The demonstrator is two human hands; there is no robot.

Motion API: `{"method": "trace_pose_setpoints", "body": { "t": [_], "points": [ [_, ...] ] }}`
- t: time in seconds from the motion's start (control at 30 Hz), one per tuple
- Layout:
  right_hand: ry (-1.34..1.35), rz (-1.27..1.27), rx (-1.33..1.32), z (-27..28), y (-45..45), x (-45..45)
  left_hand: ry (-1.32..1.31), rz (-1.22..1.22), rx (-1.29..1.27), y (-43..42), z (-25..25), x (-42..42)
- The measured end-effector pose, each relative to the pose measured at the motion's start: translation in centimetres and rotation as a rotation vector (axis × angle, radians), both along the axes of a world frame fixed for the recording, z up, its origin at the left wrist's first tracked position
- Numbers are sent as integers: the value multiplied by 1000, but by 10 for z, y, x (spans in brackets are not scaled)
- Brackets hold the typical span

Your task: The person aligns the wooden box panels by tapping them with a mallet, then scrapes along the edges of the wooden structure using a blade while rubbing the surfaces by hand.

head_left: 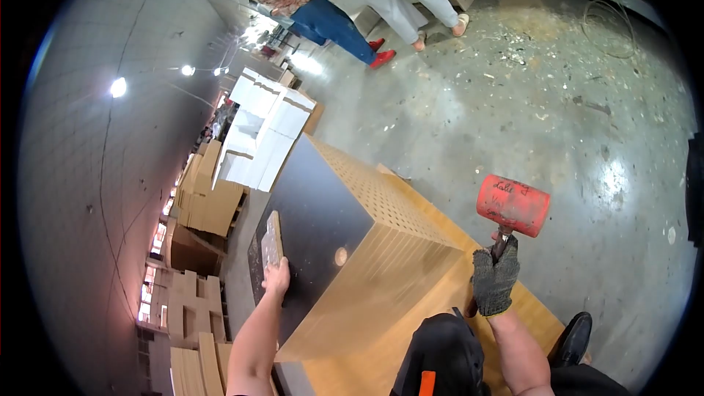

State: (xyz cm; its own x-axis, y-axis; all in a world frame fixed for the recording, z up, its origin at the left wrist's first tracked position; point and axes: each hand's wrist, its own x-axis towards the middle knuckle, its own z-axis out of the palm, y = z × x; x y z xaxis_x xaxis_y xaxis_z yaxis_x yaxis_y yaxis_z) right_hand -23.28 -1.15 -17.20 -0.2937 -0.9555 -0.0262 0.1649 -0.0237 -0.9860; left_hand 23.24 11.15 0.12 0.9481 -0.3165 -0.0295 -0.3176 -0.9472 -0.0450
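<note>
My left hand (pixel 276 277), bare, is closed on the end of a pale wooden block (pixel 272 240). The block lies against the dark top face (pixel 317 213) of a tall stack of boards (pixel 374 279). The stack's edges are light brown, and one side shows rows of small holes. In a dark knitted glove, my right hand (pixel 494 279) grips the handle of a mallet with a large red cylindrical head (pixel 513 205). Handwriting and scuffs mark the head. It is held off to the right of the stack, apart from it.
Under the stack is a wider wooden board (pixel 532 312). White stacked panels (pixel 268 132) stand beyond, with more brown board stacks (pixel 209 205) to the left. Two people (pixel 323 18) stand at the back. Debris dots the grey floor (pixel 440 103), and a wire loop (pixel 609 29) lies far right.
</note>
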Motion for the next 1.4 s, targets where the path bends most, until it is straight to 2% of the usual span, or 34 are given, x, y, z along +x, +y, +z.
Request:
{"method": "trace_pose_setpoints", "body": {
  "t": [0.07,0.17,0.2,0.3,0.37,0.4,0.5,0.53,0.63,0.73,0.83,0.93,1.03,1.23,1.33,1.4],
  "points": [
    [15,34,16,2,1,-3,122,86,-4,23,14,-3],
    [2,62,63,-2,8,0,-52,7,62,38,8,-19],
    [-9,65,76,-3,9,1,-95,21,26,29,15,-55],
    [-67,97,166,-5,15,3,-131,-100,63,27,27,-73],
    [-79,119,212,-6,15,4,184,-135,-182,32,29,-42],
    [-72,124,213,-6,15,4,142,-89,-203,18,41,-78],
    [-74,140,244,0,17,7,44,-169,-172,13,44,-91],
    [-74,141,256,1,15,7,-89,-230,-230,34,19,-37],
    [-14,126,167,-6,16,3,-336,-139,-139,47,44,-40],
    [-51,140,174,-6,17,1,-347,37,-137,75,62,-29],
    [-122,131,259,3,19,1,-353,24,-53,110,44,-3],
    [-141,133,190,4,19,1,-87,79,-152,113,28,7],
    [-29,98,89,-18,19,4,-63,60,-172,91,40,-39],
    [42,63,60,-24,19,8,-83,54,-120,94,37,-4],
    [-95,137,169,0,21,0,-50,67,-154,97,35,7],
    [-26,120,86,-11,24,4,-22,119,-166,92,38,-4]
  ]
}}
